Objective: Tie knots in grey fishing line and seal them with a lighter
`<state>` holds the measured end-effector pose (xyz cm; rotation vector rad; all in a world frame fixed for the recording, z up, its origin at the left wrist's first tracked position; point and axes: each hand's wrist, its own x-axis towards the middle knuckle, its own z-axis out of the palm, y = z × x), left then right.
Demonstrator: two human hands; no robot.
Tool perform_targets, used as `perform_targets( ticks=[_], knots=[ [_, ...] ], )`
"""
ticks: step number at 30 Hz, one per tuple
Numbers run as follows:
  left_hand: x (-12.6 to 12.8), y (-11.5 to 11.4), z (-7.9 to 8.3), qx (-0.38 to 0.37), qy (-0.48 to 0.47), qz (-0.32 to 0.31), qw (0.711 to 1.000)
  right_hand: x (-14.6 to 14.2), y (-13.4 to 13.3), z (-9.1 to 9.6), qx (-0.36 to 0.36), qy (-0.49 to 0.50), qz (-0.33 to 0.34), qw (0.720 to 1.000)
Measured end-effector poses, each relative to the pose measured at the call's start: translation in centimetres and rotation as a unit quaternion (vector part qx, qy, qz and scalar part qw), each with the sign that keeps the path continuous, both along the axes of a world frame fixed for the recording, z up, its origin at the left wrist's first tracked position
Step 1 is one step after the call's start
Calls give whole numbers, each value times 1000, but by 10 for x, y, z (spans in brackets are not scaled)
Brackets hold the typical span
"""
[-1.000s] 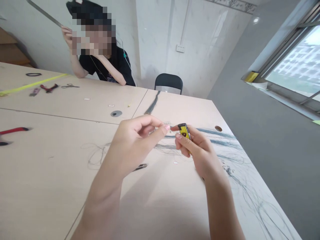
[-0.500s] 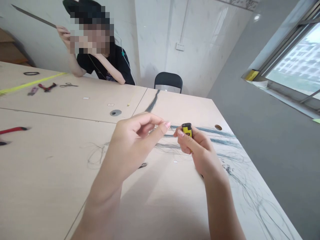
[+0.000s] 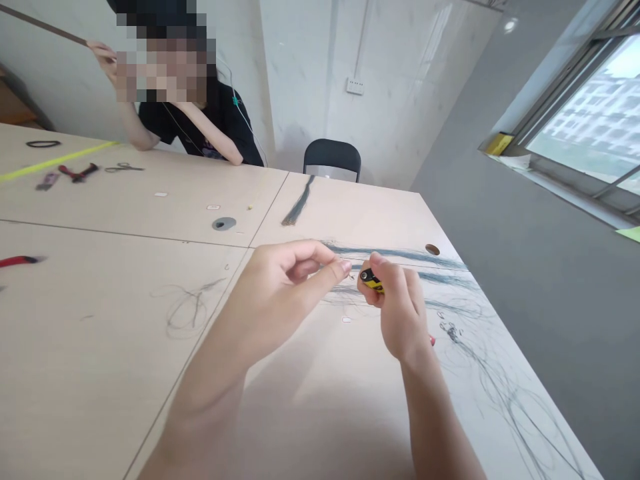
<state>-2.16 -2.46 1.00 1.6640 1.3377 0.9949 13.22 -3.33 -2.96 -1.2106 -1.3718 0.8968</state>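
**Q:** What is the right hand doing?
**A:** The right hand [image 3: 401,310] is clamping a yellow-and-black lighter [image 3: 371,281] between thumb and fingers, with most of its body covered, above the table.

**Q:** And the left hand?
**A:** The left hand [image 3: 280,283] is curling, its thumb and forefinger [image 3: 344,267] meeting at the tips just beside the lighter. Whether anything fine lies between them cannot be told. The hands are near each other but apart.

**Q:** What makes for good handling here?
**A:** The firm clamp is keeping the lighter steady, while the close fingertips are allowing small, controlled movement.

**Q:** What lies around them?
**A:** Dark fibre strands [image 3: 400,257] are lying across the table [image 3: 310,223], with a bundle [image 3: 299,210] beyond. Scissors [image 3: 124,168] and pliers [image 3: 77,172] are lying farther left, and a co-worker [image 3: 215,127] is holding up a long rod [image 3: 45,28].
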Motion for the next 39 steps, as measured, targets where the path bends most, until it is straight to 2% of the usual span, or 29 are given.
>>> perform_targets(
  ticks=[5, 28, 39],
  knots=[
    [0, 0, 0, -6, 6, 0, 1000, 2, 0, -4, 23, -65, 2, 998],
    [0, 0, 2, -21, 0, 9, 1000, 2, -5, 3, 9, -128, -13, 992],
    [0, 2, 0, -9, 1, -4, 1000, 0, -3, 1, 30, -143, -16, 989]
  ],
)
